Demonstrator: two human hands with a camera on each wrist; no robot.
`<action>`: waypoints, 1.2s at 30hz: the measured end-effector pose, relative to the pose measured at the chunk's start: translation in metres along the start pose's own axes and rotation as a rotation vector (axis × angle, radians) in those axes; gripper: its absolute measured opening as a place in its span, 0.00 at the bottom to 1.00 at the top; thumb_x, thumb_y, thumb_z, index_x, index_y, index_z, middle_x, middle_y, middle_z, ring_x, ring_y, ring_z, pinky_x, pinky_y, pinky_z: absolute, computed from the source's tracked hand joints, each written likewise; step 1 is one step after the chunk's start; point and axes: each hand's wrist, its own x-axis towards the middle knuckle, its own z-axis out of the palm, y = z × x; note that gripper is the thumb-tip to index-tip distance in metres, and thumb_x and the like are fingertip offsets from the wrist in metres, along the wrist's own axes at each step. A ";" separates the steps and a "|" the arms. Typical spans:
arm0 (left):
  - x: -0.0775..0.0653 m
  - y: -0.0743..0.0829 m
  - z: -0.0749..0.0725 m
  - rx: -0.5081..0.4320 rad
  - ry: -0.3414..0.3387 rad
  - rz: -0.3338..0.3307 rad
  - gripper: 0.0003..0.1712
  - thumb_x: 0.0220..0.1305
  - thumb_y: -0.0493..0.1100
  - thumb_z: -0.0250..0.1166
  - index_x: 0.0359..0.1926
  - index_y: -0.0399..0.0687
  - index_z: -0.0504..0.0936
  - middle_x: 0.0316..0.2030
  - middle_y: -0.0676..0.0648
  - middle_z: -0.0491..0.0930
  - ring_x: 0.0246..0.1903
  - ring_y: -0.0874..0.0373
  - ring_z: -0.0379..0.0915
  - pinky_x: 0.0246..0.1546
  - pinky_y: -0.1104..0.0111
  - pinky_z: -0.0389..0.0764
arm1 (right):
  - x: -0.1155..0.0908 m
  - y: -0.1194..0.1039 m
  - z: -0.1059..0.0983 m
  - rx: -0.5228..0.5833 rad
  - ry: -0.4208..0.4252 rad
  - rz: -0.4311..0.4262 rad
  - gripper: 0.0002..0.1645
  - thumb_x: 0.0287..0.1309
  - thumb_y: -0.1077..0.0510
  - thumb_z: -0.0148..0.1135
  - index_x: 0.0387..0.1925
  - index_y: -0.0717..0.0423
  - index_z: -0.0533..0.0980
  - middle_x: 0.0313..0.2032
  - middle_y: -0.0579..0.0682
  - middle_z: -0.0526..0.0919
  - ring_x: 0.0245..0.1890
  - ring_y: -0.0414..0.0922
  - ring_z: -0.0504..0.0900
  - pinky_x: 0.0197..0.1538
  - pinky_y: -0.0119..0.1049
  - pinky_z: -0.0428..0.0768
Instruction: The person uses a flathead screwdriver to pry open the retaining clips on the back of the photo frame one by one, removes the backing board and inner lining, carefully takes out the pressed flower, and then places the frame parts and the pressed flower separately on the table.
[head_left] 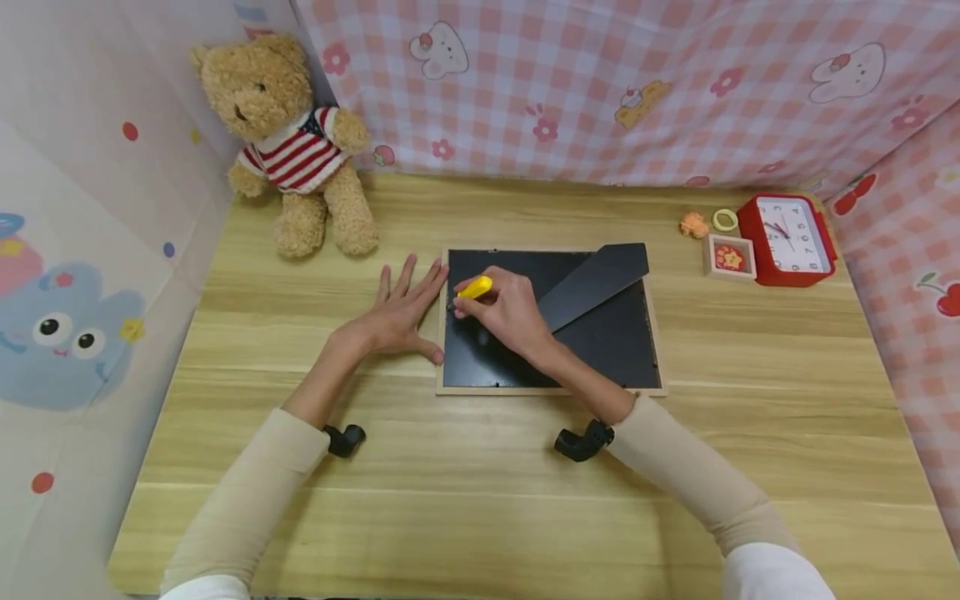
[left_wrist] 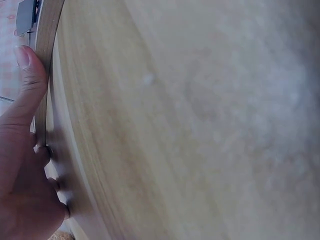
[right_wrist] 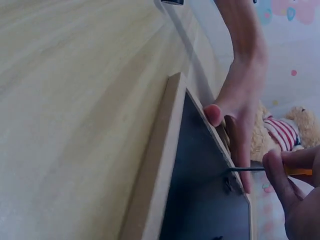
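Note:
A picture frame [head_left: 495,367] lies face down on the table, its black backing up and its stand leg [head_left: 596,283] slanting across it. My right hand [head_left: 513,312] pinches a screwdriver by its yellow handle [head_left: 476,287]. In the right wrist view the thin metal shaft [right_wrist: 247,169] reaches the frame's edge, beside a small dark tab [right_wrist: 229,185]. My left hand [head_left: 397,317] has its fingers spread and straight along the frame's left side. The thumb [left_wrist: 32,75] presses against the wooden rim [left_wrist: 48,40] in the left wrist view.
A teddy bear [head_left: 292,158] in a striped shirt sits at the back left. At the back right stand a red clock [head_left: 791,237], a small framed box [head_left: 729,257], a yellow ring [head_left: 725,220] and an orange figure [head_left: 693,225]. Patterned curtains [head_left: 585,92] border the table [head_left: 480,500].

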 end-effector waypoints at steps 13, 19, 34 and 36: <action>-0.001 -0.002 0.001 -0.013 0.004 0.006 0.88 0.50 0.75 0.80 0.90 0.52 0.28 0.89 0.47 0.23 0.84 0.41 0.01 0.77 0.39 0.06 | 0.014 -0.013 -0.003 -0.119 -0.094 0.055 0.10 0.69 0.65 0.74 0.47 0.69 0.88 0.40 0.60 0.90 0.35 0.49 0.94 0.42 0.38 0.91; -0.002 0.000 -0.001 -0.018 0.001 0.012 0.86 0.51 0.75 0.79 0.90 0.51 0.30 0.89 0.46 0.23 0.84 0.40 0.01 0.77 0.38 0.07 | 0.019 -0.022 0.001 -0.237 -0.130 -0.008 0.06 0.70 0.65 0.73 0.40 0.68 0.88 0.38 0.58 0.88 0.32 0.47 0.92 0.37 0.34 0.88; -0.003 0.004 0.001 -0.013 0.005 0.005 0.88 0.51 0.72 0.81 0.90 0.52 0.28 0.89 0.46 0.23 0.84 0.42 0.01 0.77 0.40 0.06 | -0.009 0.023 -0.015 0.257 -0.004 0.200 0.14 0.69 0.63 0.75 0.51 0.69 0.88 0.39 0.57 0.94 0.36 0.42 0.95 0.50 0.32 0.90; -0.003 0.002 0.001 -0.014 0.007 0.009 0.88 0.50 0.74 0.81 0.90 0.51 0.28 0.89 0.45 0.24 0.84 0.41 0.01 0.77 0.40 0.06 | -0.006 0.020 -0.015 0.183 -0.017 0.174 0.13 0.68 0.63 0.76 0.50 0.67 0.89 0.40 0.57 0.94 0.36 0.43 0.95 0.49 0.32 0.90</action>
